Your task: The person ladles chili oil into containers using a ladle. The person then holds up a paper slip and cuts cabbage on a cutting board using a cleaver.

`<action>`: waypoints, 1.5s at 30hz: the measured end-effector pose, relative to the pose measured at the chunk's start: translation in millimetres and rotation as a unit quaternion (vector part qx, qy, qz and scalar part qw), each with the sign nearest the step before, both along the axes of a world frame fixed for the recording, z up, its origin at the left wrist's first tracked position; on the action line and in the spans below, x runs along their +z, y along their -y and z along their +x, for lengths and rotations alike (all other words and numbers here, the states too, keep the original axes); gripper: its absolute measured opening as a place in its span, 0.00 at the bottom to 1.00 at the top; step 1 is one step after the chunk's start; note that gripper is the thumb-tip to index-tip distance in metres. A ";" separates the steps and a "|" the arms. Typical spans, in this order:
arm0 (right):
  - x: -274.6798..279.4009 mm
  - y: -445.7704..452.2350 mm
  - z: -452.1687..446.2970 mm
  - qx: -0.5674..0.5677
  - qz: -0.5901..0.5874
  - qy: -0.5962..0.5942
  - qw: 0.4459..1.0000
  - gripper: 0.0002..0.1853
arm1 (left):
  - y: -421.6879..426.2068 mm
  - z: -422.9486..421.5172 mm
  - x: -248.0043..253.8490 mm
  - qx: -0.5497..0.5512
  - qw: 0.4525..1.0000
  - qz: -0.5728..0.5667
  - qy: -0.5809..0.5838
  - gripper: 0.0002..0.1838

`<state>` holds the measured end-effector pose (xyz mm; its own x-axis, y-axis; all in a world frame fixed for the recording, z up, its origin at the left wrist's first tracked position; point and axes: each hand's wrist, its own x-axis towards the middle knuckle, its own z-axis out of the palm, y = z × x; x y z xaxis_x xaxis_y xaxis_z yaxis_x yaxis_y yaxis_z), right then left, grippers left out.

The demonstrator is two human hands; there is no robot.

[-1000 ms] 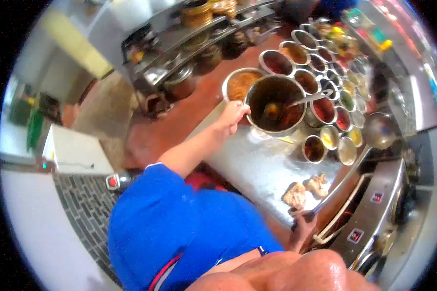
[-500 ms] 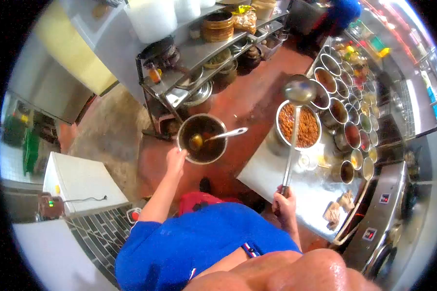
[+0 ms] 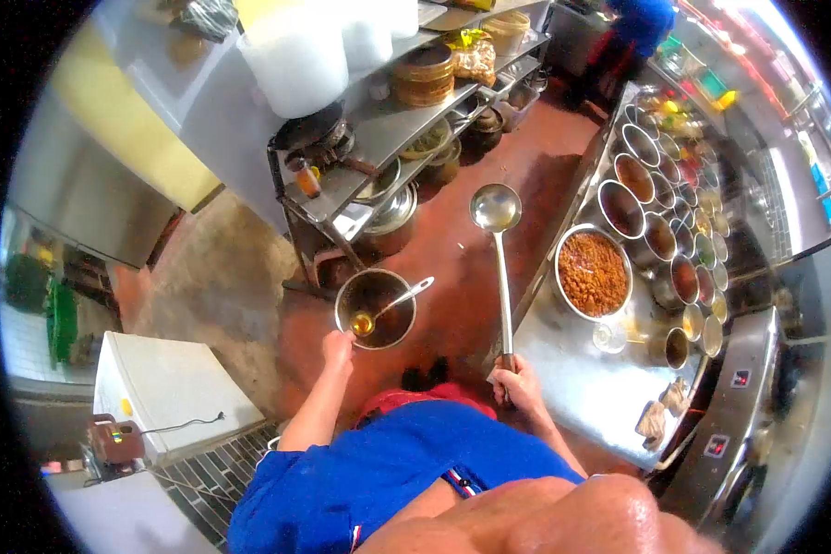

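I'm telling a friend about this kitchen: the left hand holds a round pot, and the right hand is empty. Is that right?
Not quite: the right hand isn't empty; the head view shows it gripping a long-handled ladle. The rest stands.

Right of the metal shelving unit (image 3: 376,140), a reddish floor (image 3: 549,180) extends to a steel table (image 3: 556,365). Left of the unit lie a grey-brown floor patch (image 3: 235,282), a yellow panel (image 3: 125,134) and, farther out, a white cabinet (image 3: 180,374); bright light (image 3: 763,26) glares well to the unit's right.
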<state>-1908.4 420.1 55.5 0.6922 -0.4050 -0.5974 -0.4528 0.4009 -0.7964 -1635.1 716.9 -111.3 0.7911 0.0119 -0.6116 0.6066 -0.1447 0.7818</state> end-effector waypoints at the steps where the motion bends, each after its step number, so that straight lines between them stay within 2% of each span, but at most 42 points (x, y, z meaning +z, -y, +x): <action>1: -4.8 2.4 6.6 0.002 -0.005 -0.006 1.000 0.13 | 4.2 4.1 -0.9 -0.007 1.000 0.015 0.011 0.05; 5: -35.9 7.0 27.5 -0.035 0.033 0.020 0.999 0.13 | 24.2 23.0 -0.4 -0.017 0.999 -0.030 -0.023 0.01; 8: -42.1 3.8 49.2 -0.068 0.047 -0.037 0.996 0.12 | 49.4 42.8 -8.0 -0.052 0.998 0.034 0.006 0.01; 12: -50.7 2.0 70.1 -0.093 0.065 -0.092 0.989 0.12 | 77.5 75.3 -42.9 -0.077 0.995 0.015 -0.069 0.03; 14: -81.3 2.4 74.9 -0.115 0.086 -0.075 0.987 0.12 | 89.3 98.0 -90.1 -0.116 0.990 0.068 -0.044 0.04; 16: -84.2 -2.9 93.8 -0.135 0.084 -0.107 0.981 0.12 | 109.1 118.8 -110.9 -0.150 0.982 0.090 -0.069 0.05; 17: -89.9 -5.2 106.7 -0.155 0.085 -0.122 0.977 0.12 | 111.3 133.1 -147.8 -0.177 0.975 0.104 -0.082 0.05; 19: -102.5 -15.7 129.1 -0.195 0.088 -0.151 0.965 0.11 | 122.6 154.9 -187.2 -0.211 0.968 0.112 -0.076 0.05; 22: -141.9 -28.7 147.1 -0.224 0.074 -0.138 0.962 0.11 | 146.6 184.5 -263.6 -0.241 0.961 0.118 -0.068 0.07; 24: -162.3 -36.8 165.4 -0.257 0.098 -0.138 0.951 0.11 | 184.8 206.4 -237.1 -0.267 0.945 0.163 -0.098 0.08; 25: -171.2 -39.3 173.7 -0.271 0.113 -0.143 0.945 0.11 | 186.2 213.1 -284.3 -0.271 0.947 0.141 -0.097 0.08; 28: -198.5 -35.0 211.1 -0.305 0.142 -0.134 0.932 0.11 | 217.3 236.5 -357.7 -0.273 0.948 0.121 -0.107 0.05; 29: -214.7 -32.8 219.5 -0.313 0.147 -0.125 0.930 0.11 | 223.5 236.4 -378.2 -0.266 0.949 0.120 -0.117 0.04; 31: -268.8 -19.9 228.3 -0.294 0.140 -0.111 0.939 0.11 | 268.7 250.3 -367.1 -0.251 0.952 0.114 -0.130 0.03; 34: -334.0 -0.7 251.0 -0.279 0.134 -0.086 0.947 0.11 | 284.6 274.0 -467.6 -0.283 0.944 0.101 -0.133 0.04; 36: -375.7 15.4 263.7 -0.262 0.136 -0.091 0.951 0.12 | 296.6 288.5 -511.7 -0.264 0.954 0.073 -0.121 0.04; 40: -441.2 30.1 270.6 -0.252 0.104 -0.039 0.961 0.12 | 318.7 300.0 -551.4 -0.212 0.971 0.038 -0.100 0.04; 45: -497.1 43.6 285.9 -0.243 0.045 0.001 0.969 0.11 | 344.0 308.3 -563.2 -0.221 0.966 0.123 -0.056 0.06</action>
<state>-1622.5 376.5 -441.7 0.4336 -0.6302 -0.6441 -0.1909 0.6343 -0.7492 -1326.7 372.9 -674.5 0.6815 -0.1556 -0.7151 0.5221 -0.5813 0.6241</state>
